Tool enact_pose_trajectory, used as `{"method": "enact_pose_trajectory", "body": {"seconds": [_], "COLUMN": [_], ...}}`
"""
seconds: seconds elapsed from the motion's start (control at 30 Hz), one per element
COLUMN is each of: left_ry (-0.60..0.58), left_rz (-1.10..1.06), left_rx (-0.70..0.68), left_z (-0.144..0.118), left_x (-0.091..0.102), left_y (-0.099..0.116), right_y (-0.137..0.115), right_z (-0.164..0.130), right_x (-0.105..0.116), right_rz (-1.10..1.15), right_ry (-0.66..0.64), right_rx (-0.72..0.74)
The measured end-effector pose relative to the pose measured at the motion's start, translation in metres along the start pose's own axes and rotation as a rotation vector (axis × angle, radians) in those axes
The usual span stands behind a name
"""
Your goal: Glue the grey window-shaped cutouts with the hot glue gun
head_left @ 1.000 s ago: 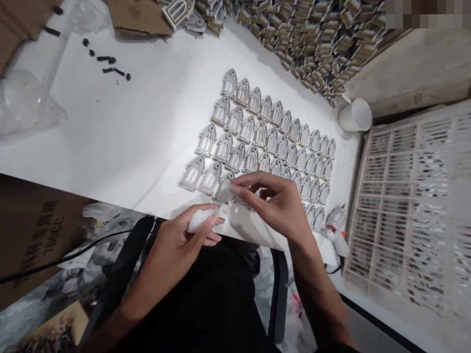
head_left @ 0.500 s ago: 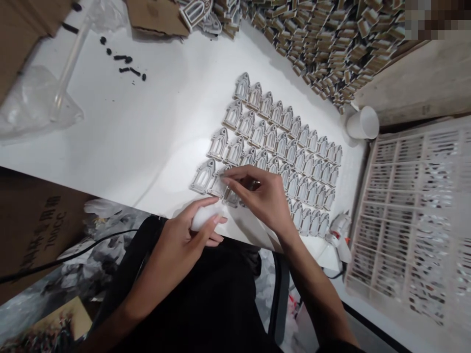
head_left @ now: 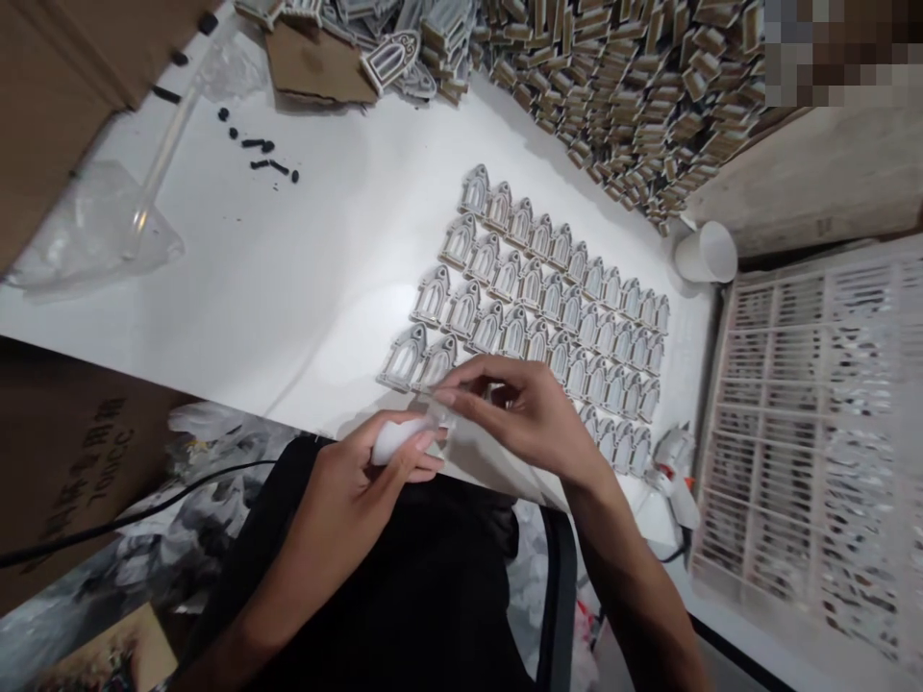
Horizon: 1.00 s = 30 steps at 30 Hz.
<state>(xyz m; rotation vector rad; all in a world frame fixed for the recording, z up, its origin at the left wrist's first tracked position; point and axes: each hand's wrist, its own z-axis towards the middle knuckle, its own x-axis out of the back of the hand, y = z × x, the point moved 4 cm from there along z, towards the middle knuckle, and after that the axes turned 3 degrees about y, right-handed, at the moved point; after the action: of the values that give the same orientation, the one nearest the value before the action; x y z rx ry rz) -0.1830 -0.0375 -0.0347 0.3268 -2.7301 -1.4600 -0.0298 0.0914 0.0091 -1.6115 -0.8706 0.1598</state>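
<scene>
My left hand [head_left: 386,461] is closed around a smooth white rounded object [head_left: 395,440], near the table's front edge. Its exact kind is unclear. A small clear, shiny bit shows at its right end, by the fingertips. Just above it, my right hand [head_left: 515,408] makes a pinch. Something thin and pale seems to be between thumb and finger, too small to make out. Rows of small grey arched window-shaped frames [head_left: 406,358] lie on the white table [head_left: 303,259]. My right hand covers part of the nearest row.
Heaped frames [head_left: 612,86] fill the back. At right stand a white cup [head_left: 707,252], a white bottle with an orange-red part [head_left: 674,481] and a pale divided plastic rack [head_left: 785,442]. Black bits [head_left: 268,146], a clear tube [head_left: 155,183] and cardboard [head_left: 317,69] lie at left.
My right hand has drawn back from a frame in the nearest row, down towards the white object. My left hand keeps its hold. The whole view has shifted slightly.
</scene>
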Motion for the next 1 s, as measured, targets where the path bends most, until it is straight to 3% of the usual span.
{"method": "enact_pose_trajectory", "body": {"seconds": [0.17,0.53,0.73,0.8,0.93,1.0], "left_ry": [0.042,0.072,0.068,0.066,0.047,0.034], "left_rz": [-0.026,-0.060,-0.043,-0.038,-0.052,-0.060], "left_rx": [0.041,0.102,0.070,0.063,0.038,0.030], "left_z": [0.001,0.004,0.004,0.004,0.004,0.004], "left_x": [0.009,0.023,0.022,0.020,0.016,0.014], "left_y": [0.001,0.003,0.009,0.011,0.011,0.011], "right_y": [-0.003,-0.004,-0.013,-0.017,-0.022,-0.023], "right_z": [0.022,0.037,0.031,0.025,0.011,0.005], "right_x": [-0.001,-0.019,-0.008,-0.004,-0.008,-0.010], "right_rz": [-0.093,-0.150,-0.214,-0.191,-0.093,-0.051], "right_ry": [0.187,0.166,0.219,0.181,-0.071,-0.128], "right_rx": [0.088,0.095,0.104,0.072,0.012,0.011]}}
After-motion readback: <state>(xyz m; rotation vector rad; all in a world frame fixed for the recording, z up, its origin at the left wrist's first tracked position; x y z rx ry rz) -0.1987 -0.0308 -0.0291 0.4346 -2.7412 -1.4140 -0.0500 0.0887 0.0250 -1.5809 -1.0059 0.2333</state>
